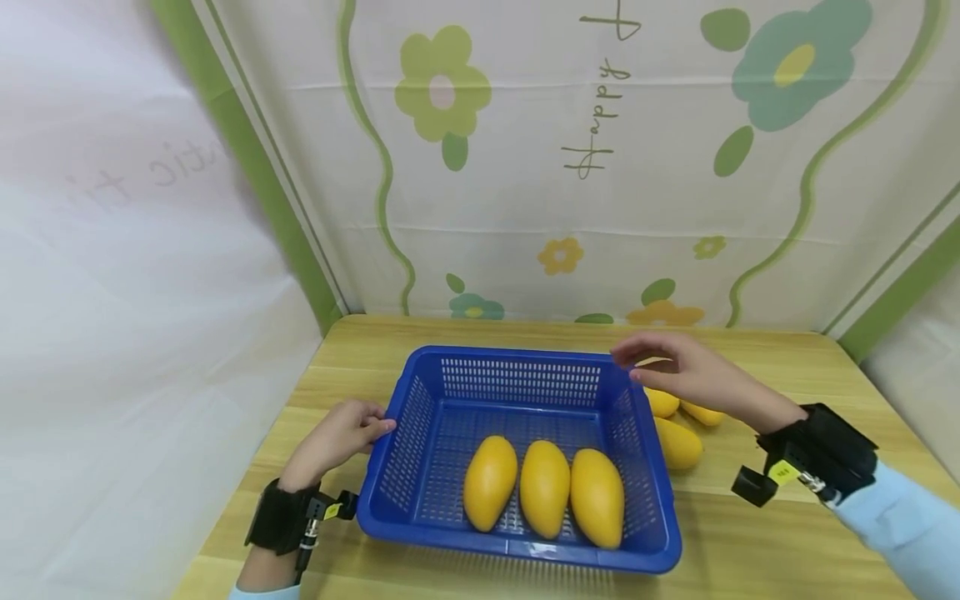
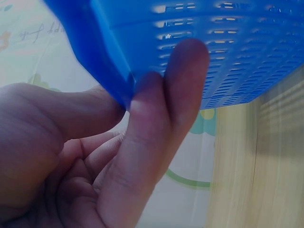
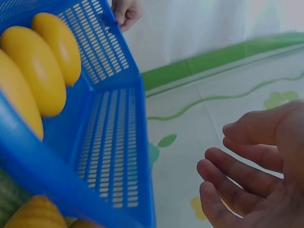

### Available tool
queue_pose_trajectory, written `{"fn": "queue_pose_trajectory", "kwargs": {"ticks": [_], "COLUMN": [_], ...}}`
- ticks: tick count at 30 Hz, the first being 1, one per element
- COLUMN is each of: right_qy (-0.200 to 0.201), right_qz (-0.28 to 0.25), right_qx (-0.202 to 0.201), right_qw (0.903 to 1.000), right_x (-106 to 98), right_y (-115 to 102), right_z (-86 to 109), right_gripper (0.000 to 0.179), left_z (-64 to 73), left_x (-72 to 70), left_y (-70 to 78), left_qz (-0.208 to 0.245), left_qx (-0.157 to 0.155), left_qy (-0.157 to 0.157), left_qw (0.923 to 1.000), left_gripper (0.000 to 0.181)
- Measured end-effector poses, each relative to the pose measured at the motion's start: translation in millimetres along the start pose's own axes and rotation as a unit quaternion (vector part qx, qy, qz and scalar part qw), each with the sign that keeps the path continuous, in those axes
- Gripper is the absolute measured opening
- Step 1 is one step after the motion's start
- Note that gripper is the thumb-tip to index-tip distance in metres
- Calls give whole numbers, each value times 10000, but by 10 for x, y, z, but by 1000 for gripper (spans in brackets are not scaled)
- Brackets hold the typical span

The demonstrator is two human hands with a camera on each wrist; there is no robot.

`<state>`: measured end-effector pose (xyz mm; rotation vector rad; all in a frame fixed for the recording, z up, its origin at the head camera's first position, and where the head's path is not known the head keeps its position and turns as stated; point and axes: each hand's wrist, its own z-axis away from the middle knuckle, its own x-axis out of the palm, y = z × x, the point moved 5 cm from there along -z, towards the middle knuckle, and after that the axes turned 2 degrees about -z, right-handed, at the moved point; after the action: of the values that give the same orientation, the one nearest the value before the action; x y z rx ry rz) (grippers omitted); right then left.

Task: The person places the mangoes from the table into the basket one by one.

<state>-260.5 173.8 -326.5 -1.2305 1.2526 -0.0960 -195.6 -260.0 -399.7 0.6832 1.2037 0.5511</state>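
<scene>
Behind right hand [image 1: 681,367] and blue basket [image 1: 450,539], 3 mangoes [image 1: 681,444], partly hidden

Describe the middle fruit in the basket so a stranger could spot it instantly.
Look at the wooden table and find the blue basket. Inside, toward its near side, three yellow mangoes lie in a row. The middle mango alone has a neighbour on both its left and right.

The person wears pale blue sleeves: a long stretch of right sleeve [image 1: 896,517] shows, but only the edge of the left sleeve [image 1: 264,593]. A wide black left wristband [image 1: 273,518] and right wristband [image 1: 840,450] each carry a blocky black camera mount, yellow label and silver cylindrical connector. Left hand [image 1: 339,440] and right hand [image 1: 686,369] are bare.
</scene>
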Motion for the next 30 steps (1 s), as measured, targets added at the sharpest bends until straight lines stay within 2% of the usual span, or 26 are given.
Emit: {"fn": "queue_pose_trajectory", "kwargs": {"ticks": [6,10,16,20,24,30], "right_qy": [352,361,-141,-456,-613,-729], "right_qz": [403,653,841,930,996,1034], "right_qx": [270,436,848,931,966,1244], "right_qw": [9982,9963,9927,9903,9884,9841], "right_x": [-86,-103,21,131,210,266], "right_y": [254,429,699,815,865,949], "right_z": [155,199,233,266,293,329], "right_gripper": [24,21,23,24,25,26], "left_z": [-17,-22,-19,-19,-18,-14], "left_x": [-11,-16,-11,-5,0,6], "left_y": [9,9,1,-1,-4,-16], "left_qz": [-3,32,112,112,139,139], "left_qx": [5,16,17,20,2,-32], "left_qy": [-20,-21,-36,-17,-19,-5], "left_qw": [10000,10000,9999,9999,9999,9999], "left_gripper": [22,22,22,22,22,22]}}
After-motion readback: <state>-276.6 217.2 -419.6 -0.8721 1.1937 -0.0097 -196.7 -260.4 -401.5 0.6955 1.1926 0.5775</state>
